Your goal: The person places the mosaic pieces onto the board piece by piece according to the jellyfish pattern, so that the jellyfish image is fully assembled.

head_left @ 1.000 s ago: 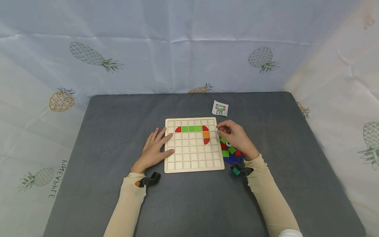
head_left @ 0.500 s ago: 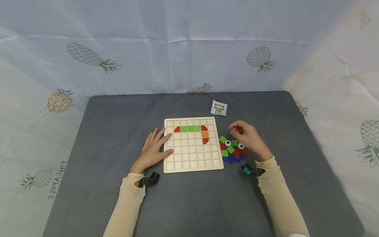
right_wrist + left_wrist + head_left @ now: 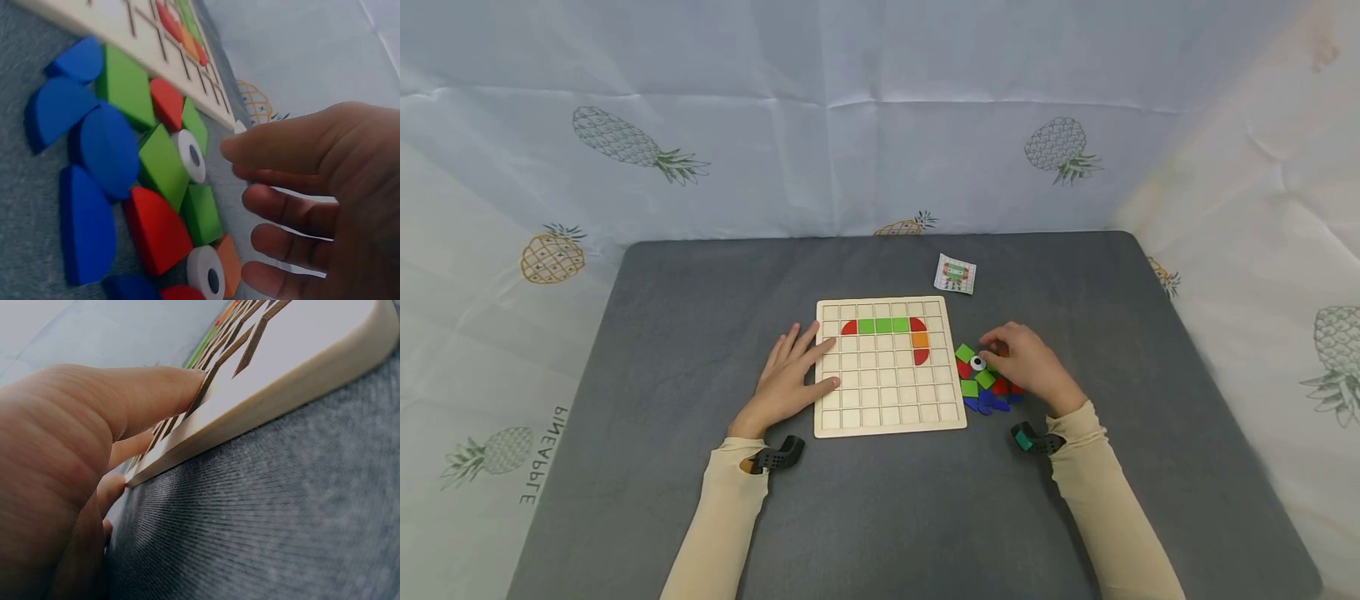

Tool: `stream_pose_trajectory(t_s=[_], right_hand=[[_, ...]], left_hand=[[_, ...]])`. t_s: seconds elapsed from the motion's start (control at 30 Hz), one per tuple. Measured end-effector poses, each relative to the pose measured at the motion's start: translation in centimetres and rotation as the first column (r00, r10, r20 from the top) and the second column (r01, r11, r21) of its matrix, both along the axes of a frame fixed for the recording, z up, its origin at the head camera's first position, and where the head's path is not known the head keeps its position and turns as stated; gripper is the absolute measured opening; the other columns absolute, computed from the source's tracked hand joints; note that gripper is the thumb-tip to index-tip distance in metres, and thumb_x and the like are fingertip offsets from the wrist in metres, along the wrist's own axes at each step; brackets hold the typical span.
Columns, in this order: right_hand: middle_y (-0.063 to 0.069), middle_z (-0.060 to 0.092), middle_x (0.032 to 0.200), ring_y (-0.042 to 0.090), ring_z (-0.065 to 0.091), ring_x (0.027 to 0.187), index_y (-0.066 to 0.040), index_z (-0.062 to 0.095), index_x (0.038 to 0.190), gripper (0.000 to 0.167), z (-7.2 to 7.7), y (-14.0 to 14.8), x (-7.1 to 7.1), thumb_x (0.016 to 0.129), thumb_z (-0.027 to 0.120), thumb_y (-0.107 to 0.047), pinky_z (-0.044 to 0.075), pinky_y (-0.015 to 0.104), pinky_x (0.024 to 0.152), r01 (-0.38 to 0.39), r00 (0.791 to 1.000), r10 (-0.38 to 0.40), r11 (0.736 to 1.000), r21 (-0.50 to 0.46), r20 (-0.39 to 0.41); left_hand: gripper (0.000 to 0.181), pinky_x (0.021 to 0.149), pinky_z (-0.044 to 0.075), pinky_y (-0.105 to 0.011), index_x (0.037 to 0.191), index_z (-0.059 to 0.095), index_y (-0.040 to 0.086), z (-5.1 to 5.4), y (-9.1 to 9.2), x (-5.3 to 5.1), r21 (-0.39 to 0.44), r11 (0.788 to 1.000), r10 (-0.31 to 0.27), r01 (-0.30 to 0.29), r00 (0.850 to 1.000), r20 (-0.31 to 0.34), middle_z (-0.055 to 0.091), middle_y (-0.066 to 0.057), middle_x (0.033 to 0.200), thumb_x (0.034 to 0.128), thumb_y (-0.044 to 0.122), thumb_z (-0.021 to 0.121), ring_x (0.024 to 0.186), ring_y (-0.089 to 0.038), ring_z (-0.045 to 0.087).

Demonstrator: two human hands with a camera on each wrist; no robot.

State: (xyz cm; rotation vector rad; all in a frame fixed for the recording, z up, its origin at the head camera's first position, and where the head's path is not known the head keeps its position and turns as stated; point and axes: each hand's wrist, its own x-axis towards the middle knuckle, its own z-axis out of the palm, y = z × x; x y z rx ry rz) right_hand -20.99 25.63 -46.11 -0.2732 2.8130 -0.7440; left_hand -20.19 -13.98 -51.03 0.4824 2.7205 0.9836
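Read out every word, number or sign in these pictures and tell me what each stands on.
"PINEAPPLE", printed at a steep slant on the left side of the hanging cloth.
Small card: any lettering is too small to read.
Wooden board and loose pieces: no lettering shows.

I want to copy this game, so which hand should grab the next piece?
Probably the right hand: it's right by the loose pieces, while the left hand rests on the wooden board's opposite edge.
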Motion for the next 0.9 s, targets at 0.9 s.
stream_pose_trajectory(t_s=[0.9], right_hand=[[0.013, 0.067, 0.104, 0.027, 0.052, 0.094, -0.008, 0.068, 0.103, 0.013, -0.51, -0.41, 0.33, 0.096, 0.070, -0.019, 0.047, 0.038, 0.075, -0.017, 0.999, 0.016, 1.000, -0.023, -0.035]], left_hand=[[0.073, 0.130, -0.005, -0.051, 0.155, 0.045, 0.020, -0.07, 0.14, 0.01, 0.018, 1.000, 0.021, -0.021, 1.000, 0.007, 0.016, -0.006, 0.172, 0.0907, 0.041, 0.071, 0.161, -0.032, -0.001]])
